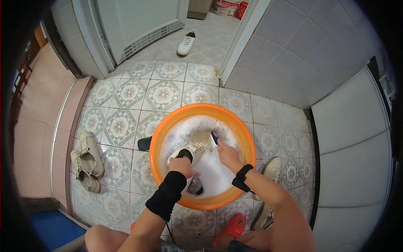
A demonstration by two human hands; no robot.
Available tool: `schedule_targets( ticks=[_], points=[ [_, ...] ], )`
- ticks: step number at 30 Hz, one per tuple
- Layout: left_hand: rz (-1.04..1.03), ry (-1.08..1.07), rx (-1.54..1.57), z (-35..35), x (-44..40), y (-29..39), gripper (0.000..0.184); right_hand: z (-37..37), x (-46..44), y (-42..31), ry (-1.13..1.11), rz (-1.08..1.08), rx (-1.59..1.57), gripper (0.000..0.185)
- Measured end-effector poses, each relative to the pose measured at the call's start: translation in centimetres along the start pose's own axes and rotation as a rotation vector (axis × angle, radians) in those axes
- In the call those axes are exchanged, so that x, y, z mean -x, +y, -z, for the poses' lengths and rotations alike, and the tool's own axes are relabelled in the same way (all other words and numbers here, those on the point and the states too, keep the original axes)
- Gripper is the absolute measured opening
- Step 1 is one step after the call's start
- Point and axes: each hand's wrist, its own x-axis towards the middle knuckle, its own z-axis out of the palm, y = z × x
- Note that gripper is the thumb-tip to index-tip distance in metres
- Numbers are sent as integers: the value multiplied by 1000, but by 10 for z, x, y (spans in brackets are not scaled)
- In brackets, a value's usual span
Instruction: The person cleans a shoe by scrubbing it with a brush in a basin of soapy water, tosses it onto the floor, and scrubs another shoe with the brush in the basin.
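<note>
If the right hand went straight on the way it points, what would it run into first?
Beyond its brush, the right hand would probably meet foam first, then the orange basin's far rim; its exact height is unclear.

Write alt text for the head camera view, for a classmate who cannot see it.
Over an orange basin of white suds, the left hand grips a pale shoe while the right hand holds what looks like a brush. More shoes stand on the patterned tile floor.
</note>
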Motion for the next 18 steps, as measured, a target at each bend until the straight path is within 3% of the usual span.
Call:
schedule_targets(
  ticks=[1, 2, 3, 5, 6, 8, 12, 14, 16, 18],
  points=[
    [128, 78, 209, -6, -10, 2, 62, -2, 0, -3, 31, 7, -22, 40],
    [41, 279, 485, -21, -23, -1, 62, -5, 0, -4, 34, 8, -18, 40],
    [38, 281, 489, -28, -33, 2, 62, -7, 1, -8, 51, -1, -75, 40],
    [25, 205, 1551, -39, -50, 12, 53, -15, 4, -16, 65, -9, -128, 41],
    [27, 204, 1556, -50, -63, 11, 53, -22, 7, -21, 24, 60, -174, 40],
    [153, 17, 2380, -72, -87, 7, 48, -30, 23, -36, -21, 129, -218, 40],
    [265, -5, 2515, -106, -94, -12, 41, 3, 64, -65, -159, 104, -216, 41],
    [263, -76, 2558, -80, -78, -5, 41, 4, 49, -52, -166, 104, -163, 42],
    [212, -147, 2635, -70, -71, 3, 41, -5, 14, -19, 23, 204, -115, 43],
    [167, -168, 2529, -56, -64, 14, 42, 1, 11, -19, 59, 171, -96, 43]
  ],
)
